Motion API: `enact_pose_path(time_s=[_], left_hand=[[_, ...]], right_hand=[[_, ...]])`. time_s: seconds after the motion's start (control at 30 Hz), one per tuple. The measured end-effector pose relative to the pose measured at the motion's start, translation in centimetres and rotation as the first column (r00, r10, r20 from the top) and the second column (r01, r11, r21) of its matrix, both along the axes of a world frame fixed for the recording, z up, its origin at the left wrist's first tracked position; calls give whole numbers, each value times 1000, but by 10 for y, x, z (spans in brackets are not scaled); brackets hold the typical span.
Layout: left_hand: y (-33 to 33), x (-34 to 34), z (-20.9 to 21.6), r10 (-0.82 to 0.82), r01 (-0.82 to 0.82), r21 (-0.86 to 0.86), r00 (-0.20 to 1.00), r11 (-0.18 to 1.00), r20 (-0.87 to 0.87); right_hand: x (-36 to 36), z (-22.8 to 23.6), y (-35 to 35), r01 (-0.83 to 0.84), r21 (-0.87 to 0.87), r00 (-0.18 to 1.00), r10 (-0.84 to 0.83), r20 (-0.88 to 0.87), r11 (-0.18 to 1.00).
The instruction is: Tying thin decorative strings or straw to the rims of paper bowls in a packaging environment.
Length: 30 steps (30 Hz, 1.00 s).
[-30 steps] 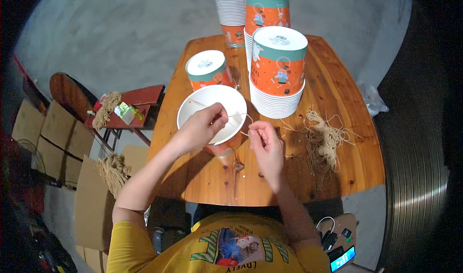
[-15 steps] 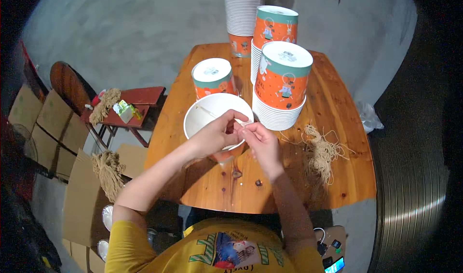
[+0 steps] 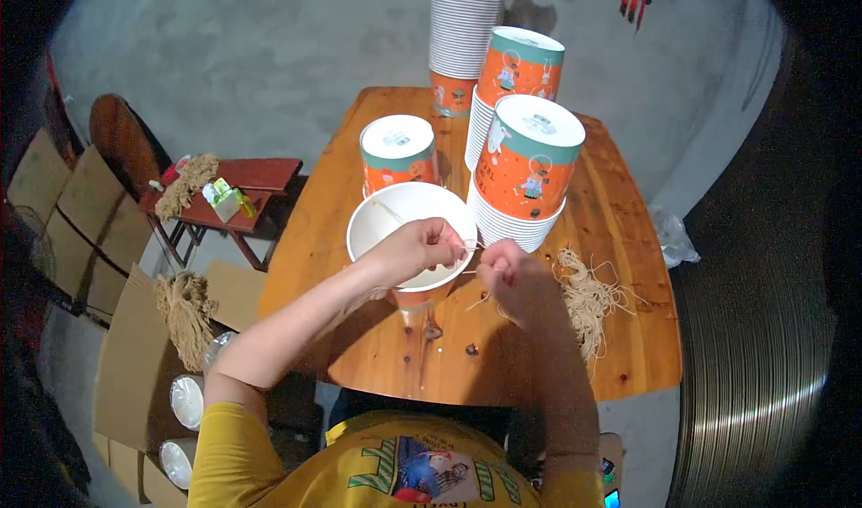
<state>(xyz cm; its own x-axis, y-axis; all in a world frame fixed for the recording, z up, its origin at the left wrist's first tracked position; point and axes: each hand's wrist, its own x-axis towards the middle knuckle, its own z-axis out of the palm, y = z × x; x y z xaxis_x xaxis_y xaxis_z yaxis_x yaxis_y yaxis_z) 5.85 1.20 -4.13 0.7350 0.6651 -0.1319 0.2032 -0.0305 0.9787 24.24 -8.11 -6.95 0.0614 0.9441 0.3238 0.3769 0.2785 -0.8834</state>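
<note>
In front of me on the table stands an open paper bucket (image 3: 373, 234), white inside. A thin beige string (image 3: 388, 210) runs across its opening from the far left of its rim. Over the right side of the rim, my left hand (image 3: 429, 246) pinches the string between thumb and fingertips. Just to the right, my right hand (image 3: 512, 279) is closed on the same string, pulling it taut in a short stretch between the hands. A loose end hangs below the right hand. Close by lies a tangled heap of cut beige strings (image 3: 588, 301).
Upside-down orange and green buckets (image 3: 530, 180) are stacked behind the right hand. Another bucket (image 3: 398, 149) stands beyond the open one, and a tall stack (image 3: 467, 23) rises at the back. To the left are a red bench (image 3: 260, 174), cardboard boxes (image 3: 135, 355) and string bundles (image 3: 187, 315).
My hands, close together before, have drawn apart, the right one moving right and slightly down with the string. The view has shifted a little.
</note>
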Motion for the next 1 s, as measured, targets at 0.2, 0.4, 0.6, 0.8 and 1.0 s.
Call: enact_pose_path(time_s=[0.2, 0.4, 0.6, 0.8, 1.0], left_hand=[[0, 5, -4, -45, 57, -94, 991, 994, 126], [-9, 9, -2, -118, 117, 29, 993, 993, 30], [-5, 8, -5, -165, 165, -20, 986, 986, 12], [-5, 8, -2, -192, 194, -169, 981, 966, 31], [-2, 11, -7, -213, 219, -175, 976, 960, 57]], right_hand=[[5, 37, -17, -112, 26, 919, 93, 382, 993], [-2, 43, -1, -154, -118, 980, 167, 110, 981], [-1, 22, 12, -90, -82, 990, 98, 103, 993], [1, -3, 13, -31, -120, 991, 15, -131, 992], [8, -18, -1, -52, 39, 919, 63, -390, 998]])
